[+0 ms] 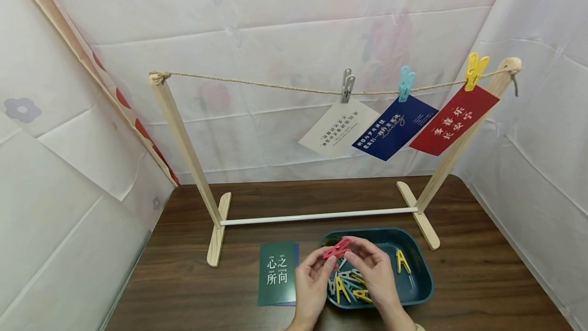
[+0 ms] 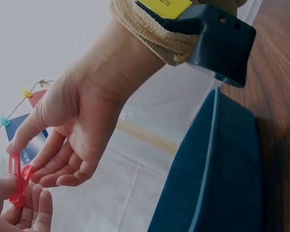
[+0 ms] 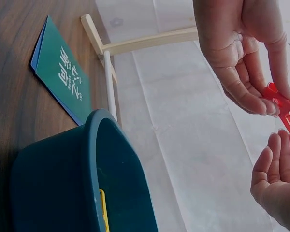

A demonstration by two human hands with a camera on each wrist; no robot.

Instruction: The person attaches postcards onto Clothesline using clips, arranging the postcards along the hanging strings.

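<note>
Overhead, head view: both hands met just above the near rim of the teal basin (image 1: 420, 290), with a red clothespin (image 1: 337, 249) between them.
Left hand, head view: the left hand (image 1: 312, 282) touched the pin's near end with thumb and fingertips, fingers bent round it.
Right hand, head view: the right hand (image 1: 374, 275) pinched the same pin from the other side.
Beside the left hand: a green card (image 1: 277, 272) with white characters lay flat on the wooden table (image 1: 184, 280), just to its outer side.
Under the right hand: loose pegs (image 1: 349, 287), yellow and pale, lay in the basin.
Beyond both hands: a wooden rack (image 1: 184, 142) carried a string (image 1: 257, 83); a white card (image 1: 339, 127), a blue card (image 1: 396, 127) and a red card (image 1: 454, 120) hung from it by a grey, a turquoise and a yellow peg. Only this view showed the whole rack.
Left wrist view: the right hand (image 2: 77, 125), its wrist in a band, held the red clothespin (image 2: 17, 181) at its fingertips, and the left hand's fingers (image 2: 38, 212) came up beneath it. The basin's outer wall (image 2: 217, 179) filled the right side; the hung cards were blurred far behind.
Right wrist view: the red clothespin (image 3: 282, 108) was pinched in the fingertips of the upper hand (image 3: 241, 53); the lower hand (image 3: 278, 183) sat cupped just under it. The basin (image 3: 63, 183), one yellow peg (image 3: 102, 208) inside it, and the green card (image 3: 63, 79) lay below.
</note>
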